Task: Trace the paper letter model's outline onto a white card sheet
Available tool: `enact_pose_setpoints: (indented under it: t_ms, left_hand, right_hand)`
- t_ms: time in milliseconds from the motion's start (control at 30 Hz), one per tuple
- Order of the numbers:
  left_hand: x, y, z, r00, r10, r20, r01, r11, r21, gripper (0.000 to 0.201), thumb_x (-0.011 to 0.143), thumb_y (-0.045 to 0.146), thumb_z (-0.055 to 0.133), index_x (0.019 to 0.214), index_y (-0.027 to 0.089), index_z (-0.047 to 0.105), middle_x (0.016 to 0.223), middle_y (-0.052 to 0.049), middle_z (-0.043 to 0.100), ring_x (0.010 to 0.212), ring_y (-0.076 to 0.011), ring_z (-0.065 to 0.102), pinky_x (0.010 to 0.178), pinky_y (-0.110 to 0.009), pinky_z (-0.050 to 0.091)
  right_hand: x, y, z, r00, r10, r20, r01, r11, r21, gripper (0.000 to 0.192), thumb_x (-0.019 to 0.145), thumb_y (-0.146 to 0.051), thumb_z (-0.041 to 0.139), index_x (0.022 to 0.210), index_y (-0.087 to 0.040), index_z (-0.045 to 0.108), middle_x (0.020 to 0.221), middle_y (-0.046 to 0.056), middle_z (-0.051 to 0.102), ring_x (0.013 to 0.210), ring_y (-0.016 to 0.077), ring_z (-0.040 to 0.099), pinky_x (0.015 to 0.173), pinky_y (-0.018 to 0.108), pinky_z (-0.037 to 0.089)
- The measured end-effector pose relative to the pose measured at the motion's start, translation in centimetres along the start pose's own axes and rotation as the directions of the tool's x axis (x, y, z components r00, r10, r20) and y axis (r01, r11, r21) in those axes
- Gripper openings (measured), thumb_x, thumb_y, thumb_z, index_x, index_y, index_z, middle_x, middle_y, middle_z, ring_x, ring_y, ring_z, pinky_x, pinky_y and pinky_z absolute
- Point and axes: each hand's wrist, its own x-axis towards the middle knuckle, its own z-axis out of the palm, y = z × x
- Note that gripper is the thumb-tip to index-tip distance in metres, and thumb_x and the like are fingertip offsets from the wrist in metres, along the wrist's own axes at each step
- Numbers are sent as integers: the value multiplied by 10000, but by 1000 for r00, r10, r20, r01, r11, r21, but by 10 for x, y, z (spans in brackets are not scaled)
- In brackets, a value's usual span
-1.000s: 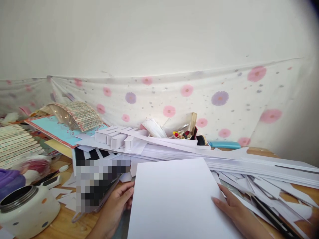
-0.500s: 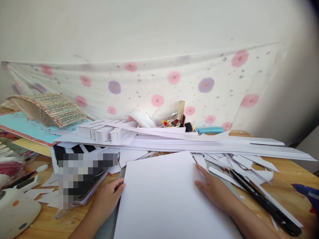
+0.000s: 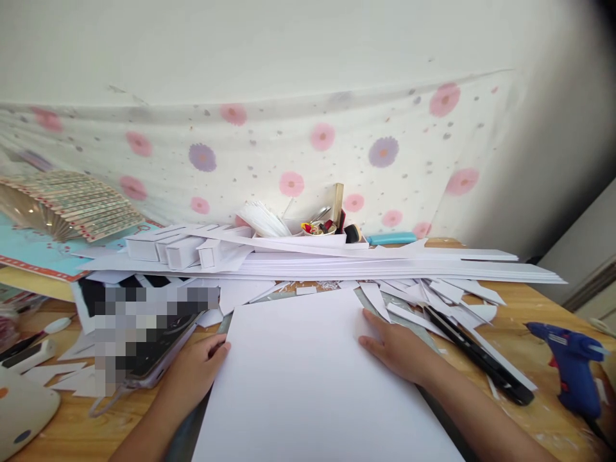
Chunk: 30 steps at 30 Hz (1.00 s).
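Observation:
A large sheet of white cardboard point(image 3: 298, 378) lies in front of me, over a grey-green mat point(image 3: 185, 436) whose edges show on both sides. At the sheet's left edge is my left hand point(image 3: 198, 366), closed with thumb and curled fingers gripping the border. My right hand point(image 3: 395, 345) holds the opposite edge, its thumb on top and another finger along the side; the remaining fingers are hidden. To the left of my left hand is a phone point(image 3: 166, 350), partly pixelated. A black utility knife point(image 3: 481, 356) rests to the right of my right hand.
White cardboard strips point(image 3: 409, 271) and small white boxes point(image 3: 185, 251) are stacked behind the sheet. Paper scraps point(image 3: 447, 292) litter the wooden table point(image 3: 520, 321). A blue glue gun point(image 3: 570, 366) lies at right. Folding fans point(image 3: 79, 205) and a tool tray point(image 3: 320, 240) are at the back.
My view has turned slightly right, so the whole scene sits further left and the glue gun shows more fully. Both hands still hold the sheet's edges.

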Motion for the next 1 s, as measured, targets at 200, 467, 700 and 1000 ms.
enact_pose_setpoints:
  t_ms: [200,467,700,1000]
  left_hand:
    - [-2,5,-1,1000,25,18,-25,1000,11,435,782,471,420,979,215,712,962,-16,722,946,-240,648,700,-264,471]
    - [-6,10,3,999,31,16,-30,999,-31,521,799,523,395,1055,169,680,1038,-64,705,998,-252,635,795,-296,479]
    - [-9,19,7,992,116,48,-114,992,-48,490,885,416,313,1192,180,615,1170,-69,657,1103,-232,590,914,-305,436]
    - [-14,29,9,998,30,64,-36,995,95,359,929,301,392,1226,228,580,1114,-80,671,1040,-232,615,862,-396,466]
  right_hand:
    - [1,2,0,1000,22,-4,-22,1000,-4,658,912,-470,379,1488,-171,269,1252,154,614,1169,312,551,923,400,404]
    - [2,10,-7,998,51,-38,-54,996,-74,625,905,-472,426,1458,-189,352,1218,163,632,1166,336,554,967,440,373]
    - [9,24,0,998,34,-48,-41,988,-149,633,903,-464,419,1461,-173,348,1253,160,615,1144,341,571,961,451,406]
    - [15,37,5,984,-98,-148,49,952,-303,738,832,-537,356,1408,-83,428,1404,188,465,1302,346,426,1092,490,296]
